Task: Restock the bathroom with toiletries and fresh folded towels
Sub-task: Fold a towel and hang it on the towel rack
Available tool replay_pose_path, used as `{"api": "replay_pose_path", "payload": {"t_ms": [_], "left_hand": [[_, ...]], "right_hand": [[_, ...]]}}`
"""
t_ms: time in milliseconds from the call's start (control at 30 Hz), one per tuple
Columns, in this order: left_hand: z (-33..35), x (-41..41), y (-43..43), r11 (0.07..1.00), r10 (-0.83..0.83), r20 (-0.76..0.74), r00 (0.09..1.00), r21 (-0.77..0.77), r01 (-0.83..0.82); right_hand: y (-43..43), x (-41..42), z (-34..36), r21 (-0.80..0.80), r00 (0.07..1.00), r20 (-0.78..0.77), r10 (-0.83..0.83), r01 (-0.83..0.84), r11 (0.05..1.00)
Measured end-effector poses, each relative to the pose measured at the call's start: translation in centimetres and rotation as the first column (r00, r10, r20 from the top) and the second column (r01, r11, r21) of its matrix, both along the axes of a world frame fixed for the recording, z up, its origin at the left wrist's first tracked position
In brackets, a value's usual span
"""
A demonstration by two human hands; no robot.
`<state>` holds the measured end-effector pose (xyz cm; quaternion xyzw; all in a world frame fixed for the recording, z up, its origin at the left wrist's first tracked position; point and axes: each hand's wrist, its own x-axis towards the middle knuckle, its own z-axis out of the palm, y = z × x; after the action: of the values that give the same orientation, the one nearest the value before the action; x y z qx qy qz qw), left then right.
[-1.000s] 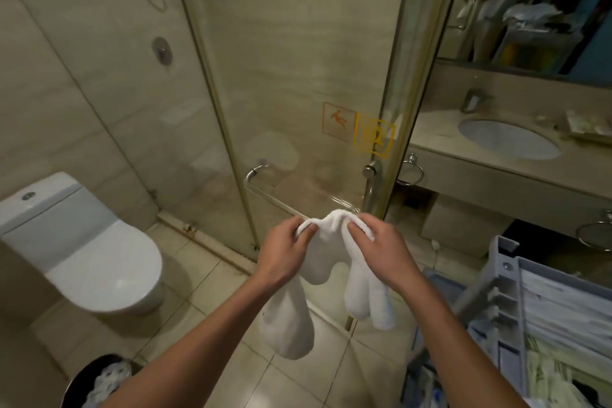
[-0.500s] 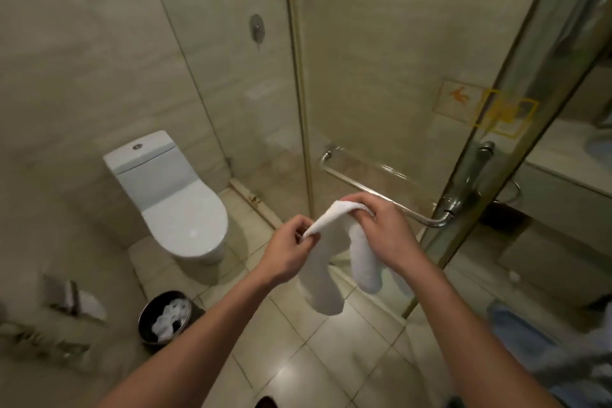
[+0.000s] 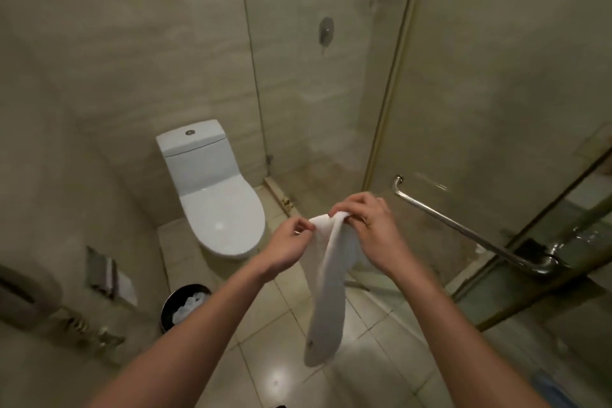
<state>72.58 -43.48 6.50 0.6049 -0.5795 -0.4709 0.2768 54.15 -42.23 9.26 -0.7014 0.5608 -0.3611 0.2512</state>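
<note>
Towel [image 3: 326, 278] soft cloth; toilet [image 3: 218, 205] glossy ceramic.

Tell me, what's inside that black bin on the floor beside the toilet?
Crumpled white material, maybe paper or a plastic liner, fills the black bin. Anything beneath it is covered, and a forearm hides the bin's near edge.

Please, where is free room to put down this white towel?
The long chrome bar on the glass shower door, right of your right hand, is bare for the white towel. The closed white toilet lid, beyond your left hand, is bare too. The round black bin by the left wall holds something white.
</note>
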Motion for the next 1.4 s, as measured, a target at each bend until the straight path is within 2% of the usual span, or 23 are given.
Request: {"api": "replay_pose_path", "payload": {"t_ms": [67, 200, 367, 467, 567, 767, 933, 1033, 1133, 1267, 1400], "left_hand": [[-0.1, 2.0, -1.5, 0.995, 0.073, -0.062, 0.995, 0.075, -0.068], [-0.5, 5.8, -4.0, 0.979, 0.027, -0.097, 0.995, 0.202, -0.007], [-2.8, 10.0, -7.8, 0.983, 0.047, -0.147, 0.988, 0.182, -0.019], [0.7, 11.0, -8.0, 0.986, 0.085, -0.181, 0.980, 0.158, -0.056], [2.0, 11.8, -9.4, 0.968, 0.162, -0.216, 0.963, 0.227, -0.112], [0.4, 13.9, -13.5, 0.938, 0.197, -0.208, 0.958, 0.324, -0.122], [0.0, 15.1, -17.2, 0.912, 0.362, -0.415, 0.835, 0.344, -0.225], [0.1, 15.5, -19.5, 0.876, 0.472, -0.423, 0.774, 0.325, -0.356], [0.3, 15.9, -22.3, 0.845, 0.534, -0.405, 0.742, 0.283, -0.453], [0.8, 16.1, -25.5, 0.775, 0.628, -0.430, 0.649, 0.261, -0.576], [0.8, 17.3, -27.6, 0.734, 0.663, -0.530, 0.529, 0.316, -0.601]], "right_hand": [[-1.2, 1.9, 0.3, 0.019, 1.000, 0.000, 0.028, -0.028, 0.999], [-3.4, 5.0, 0.7, 0.011, 0.994, 0.073, 0.077, -0.078, 0.997], [-5.9, 8.3, 1.7, 0.000, 0.979, 0.153, 0.135, -0.137, 0.991], [-8.1, 9.9, 2.4, -0.049, 0.972, 0.151, 0.182, -0.176, 0.983], [-10.1, 11.1, 3.0, -0.046, 0.965, 0.155, 0.211, -0.206, 0.977], [-14.5, 12.4, 3.9, 0.109, 0.950, 0.253, 0.181, -0.214, 0.971], [-20.3, 13.7, 4.4, 0.237, 0.848, 0.513, 0.133, -0.289, 0.928], [-24.4, 14.5, 4.8, 0.215, 0.804, 0.585, 0.104, -0.278, 0.936], [-28.6, 15.7, 4.7, 0.221, 0.806, 0.590, 0.049, -0.219, 0.950], [-32.6, 17.0, 3.6, 0.201, 0.848, 0.523, 0.087, -0.222, 0.954], [-35.4, 18.2, 2.9, 0.254, 0.850, 0.523, 0.055, -0.217, 0.943]]}}
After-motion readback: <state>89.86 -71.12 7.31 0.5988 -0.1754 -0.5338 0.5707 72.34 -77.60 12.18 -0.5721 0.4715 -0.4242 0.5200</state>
